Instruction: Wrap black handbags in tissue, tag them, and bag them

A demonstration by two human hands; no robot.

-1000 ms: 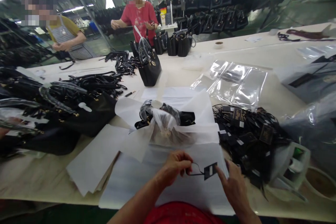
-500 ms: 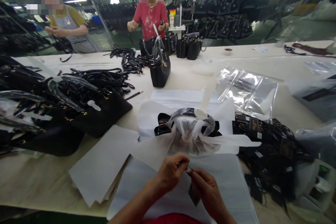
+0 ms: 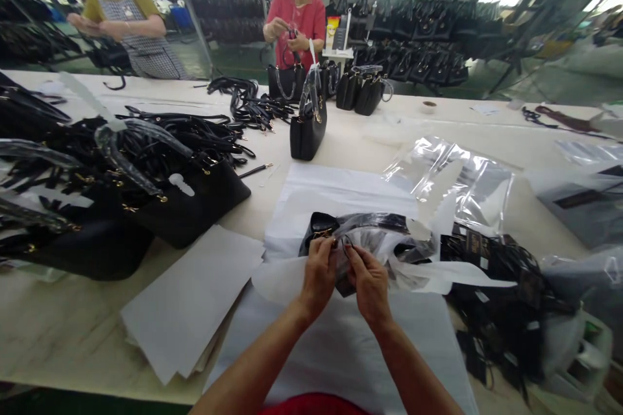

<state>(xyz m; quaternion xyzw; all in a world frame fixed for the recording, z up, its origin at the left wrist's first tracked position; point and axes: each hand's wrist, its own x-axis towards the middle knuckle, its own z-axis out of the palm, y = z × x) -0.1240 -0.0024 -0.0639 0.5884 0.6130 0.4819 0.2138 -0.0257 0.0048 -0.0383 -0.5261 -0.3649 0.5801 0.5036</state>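
A black handbag [image 3: 315, 232] with gold fittings lies on white paper in front of me, its handles [image 3: 374, 222] wrapped in clear plastic and thin white tissue [image 3: 413, 272] about it. My left hand [image 3: 318, 275] is closed in a pinch beside the bag's gold fitting, at the thin black cord of a hang tag; its fingertips partly hide the grip. Just right of it, my right hand [image 3: 372, 282] pinches the same looped cord. The dark hang tag [image 3: 344, 286] dangles below the fingers, between both hands.
Black handbags [image 3: 195, 204] and a heap of straps [image 3: 185, 139] fill the left. White sheets [image 3: 195, 298] lie nearer. To the right are clear plastic bags [image 3: 477, 188] and a pile of black tags [image 3: 506, 311]. Another handbag [image 3: 307, 136] stands ahead; two people work across the table.
Both hands have moved forward and up with the hang tag, from above the paper to the handbag's fittings. Across the table, the person in red has brought both hands together.
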